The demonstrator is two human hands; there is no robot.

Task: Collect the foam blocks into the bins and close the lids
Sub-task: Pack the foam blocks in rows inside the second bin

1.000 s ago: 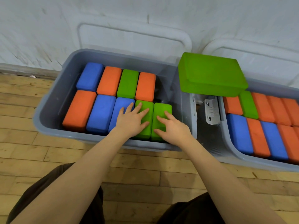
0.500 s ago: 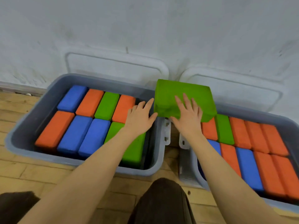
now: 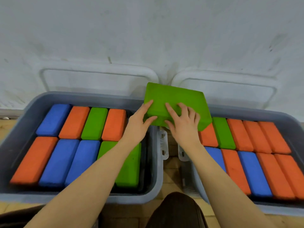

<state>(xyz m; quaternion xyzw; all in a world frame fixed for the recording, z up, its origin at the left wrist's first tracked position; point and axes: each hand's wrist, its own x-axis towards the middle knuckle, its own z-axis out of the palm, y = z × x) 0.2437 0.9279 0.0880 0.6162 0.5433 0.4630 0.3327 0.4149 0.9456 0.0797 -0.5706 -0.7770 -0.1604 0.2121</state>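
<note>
A large green foam block (image 3: 179, 98) sits across the gap between two grey bins, over their inner rims. My left hand (image 3: 139, 123) holds its near left corner, fingers on top and thumb on the front face. My right hand (image 3: 183, 125) grips the near edge, fingers spread on top and thumb below. The left bin (image 3: 79, 197) holds blue, orange and green blocks standing in two rows. Mostly orange and blue blocks, packed the same way, fill the right bin (image 3: 279, 208).
Two pale lids (image 3: 98, 79) (image 3: 228, 86) lean upright against the white wall behind the bins. White latches (image 3: 163, 143) hang on the facing bin ends. Wooden floor shows in the narrow gap between the bins, with my dark-clothed knee (image 3: 177, 209) below it.
Both hands left the green blocks in the left bin and went up to the big green block. My left hand now holds its corner, and my right hand's thumb has closed under the edge.
</note>
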